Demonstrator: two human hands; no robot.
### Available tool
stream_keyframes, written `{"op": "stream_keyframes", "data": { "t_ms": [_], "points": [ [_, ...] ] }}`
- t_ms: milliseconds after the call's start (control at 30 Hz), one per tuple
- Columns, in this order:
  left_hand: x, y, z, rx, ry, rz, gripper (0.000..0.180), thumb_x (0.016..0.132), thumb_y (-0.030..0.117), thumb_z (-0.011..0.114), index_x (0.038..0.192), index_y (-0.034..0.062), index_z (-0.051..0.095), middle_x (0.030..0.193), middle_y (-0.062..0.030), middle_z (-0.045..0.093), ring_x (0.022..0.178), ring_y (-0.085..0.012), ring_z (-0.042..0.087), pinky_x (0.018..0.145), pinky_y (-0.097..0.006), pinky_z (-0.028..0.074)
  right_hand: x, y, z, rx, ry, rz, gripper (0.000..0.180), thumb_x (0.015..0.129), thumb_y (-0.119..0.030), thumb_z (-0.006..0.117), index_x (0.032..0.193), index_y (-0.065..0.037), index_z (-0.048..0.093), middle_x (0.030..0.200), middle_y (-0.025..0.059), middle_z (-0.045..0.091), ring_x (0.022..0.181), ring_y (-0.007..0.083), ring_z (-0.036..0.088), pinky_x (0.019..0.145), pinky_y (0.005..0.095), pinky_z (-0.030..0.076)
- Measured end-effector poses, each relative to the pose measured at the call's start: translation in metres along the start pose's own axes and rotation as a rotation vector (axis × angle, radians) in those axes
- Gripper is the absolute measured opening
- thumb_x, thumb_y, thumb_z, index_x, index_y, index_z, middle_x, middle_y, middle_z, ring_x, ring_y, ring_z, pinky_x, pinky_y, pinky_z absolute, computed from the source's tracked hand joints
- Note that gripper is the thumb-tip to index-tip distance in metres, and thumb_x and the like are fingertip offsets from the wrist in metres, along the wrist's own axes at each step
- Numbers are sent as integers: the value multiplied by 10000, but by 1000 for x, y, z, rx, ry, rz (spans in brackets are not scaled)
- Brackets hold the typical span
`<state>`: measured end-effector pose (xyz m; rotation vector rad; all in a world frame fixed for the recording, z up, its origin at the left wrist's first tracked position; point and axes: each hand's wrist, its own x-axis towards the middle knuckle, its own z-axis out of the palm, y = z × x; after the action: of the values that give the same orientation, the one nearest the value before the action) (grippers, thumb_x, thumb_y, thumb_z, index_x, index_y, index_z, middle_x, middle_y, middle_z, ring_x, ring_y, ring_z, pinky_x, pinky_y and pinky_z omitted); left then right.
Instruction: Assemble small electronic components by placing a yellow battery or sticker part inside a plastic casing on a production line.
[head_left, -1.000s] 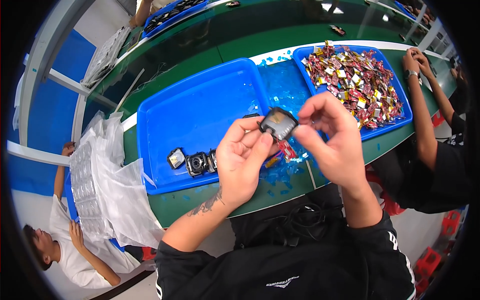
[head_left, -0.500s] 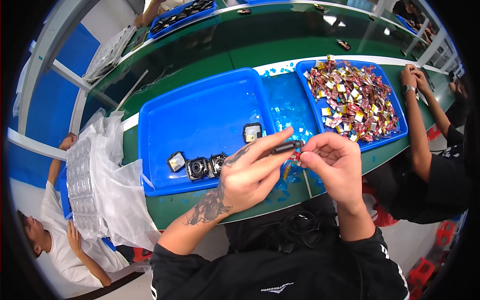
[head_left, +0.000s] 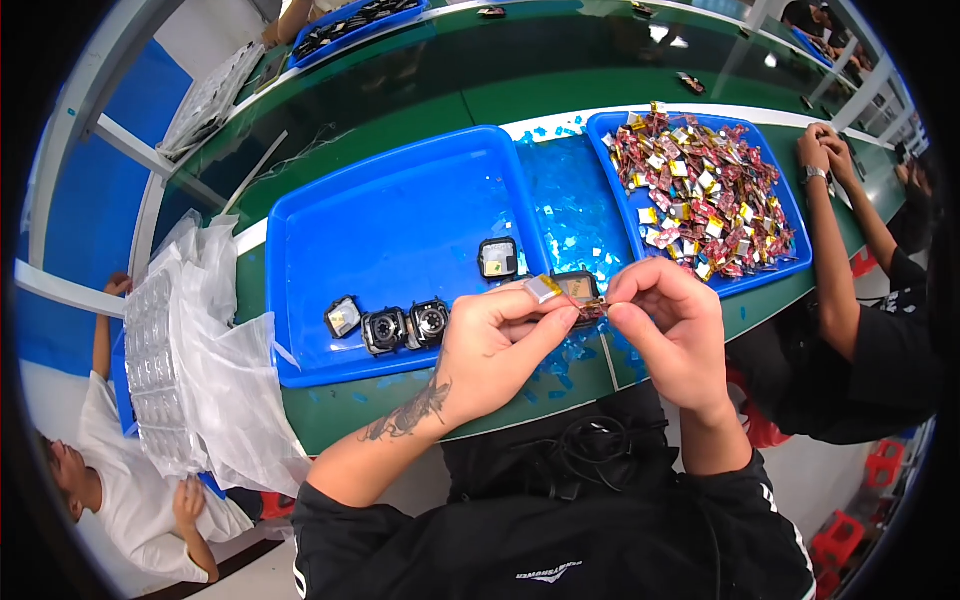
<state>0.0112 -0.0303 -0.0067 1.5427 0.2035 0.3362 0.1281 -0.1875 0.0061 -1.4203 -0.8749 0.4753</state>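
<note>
Left hand [head_left: 492, 348]: thumb and fingers closed on housing [head_left: 580, 284], centre of frame; battery [head_left: 543, 289] lying against forefinger; right hand [head_left: 668, 322]: fingertips narrow, pinching red board [head_left: 591, 311] just right of battery; advisable: light pinch, housing steady, board unbent, battery unsqueezed.

Blue panels [head_left: 90, 220] are framed by pale posts [head_left: 60, 170]; red stools [head_left: 838, 540] are set on grey floor [head_left: 825, 475]; light is reflected in the green table [head_left: 560, 85].
</note>
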Motion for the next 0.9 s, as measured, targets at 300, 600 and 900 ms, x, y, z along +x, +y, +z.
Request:
{"op": "stream_keyframes", "data": {
  "t_ms": [300,600,900],
  "points": [
    [0,1,3,-256,10,-71,238,907,-7,623,1127,-97,636,1043,-90,648,1011,-134,630,879,-251,538,-1,0,15,-133,154,-26,223,798,47,723,951,5,566,821,45,610,710,71,582,629,205,472],
    [-2,-3,5,-266,51,-54,427,876,-92,609,1296,-57,546,1231,-162,602,1078,-191,624,937,-307,529,1,15,24,-244,257,-102,270,789,26,734,986,-9,553,808,24,591,660,54,537,572,195,430],
    [0,-3,11,-404,119,-26,559,907,-84,552,1433,-5,382,1222,-189,600,1081,-207,631,898,-305,556,8,11,26,-38,145,71,360,820,31,695,1137,-13,529,966,38,579,877,86,577,670,213,517]
  ]
}}
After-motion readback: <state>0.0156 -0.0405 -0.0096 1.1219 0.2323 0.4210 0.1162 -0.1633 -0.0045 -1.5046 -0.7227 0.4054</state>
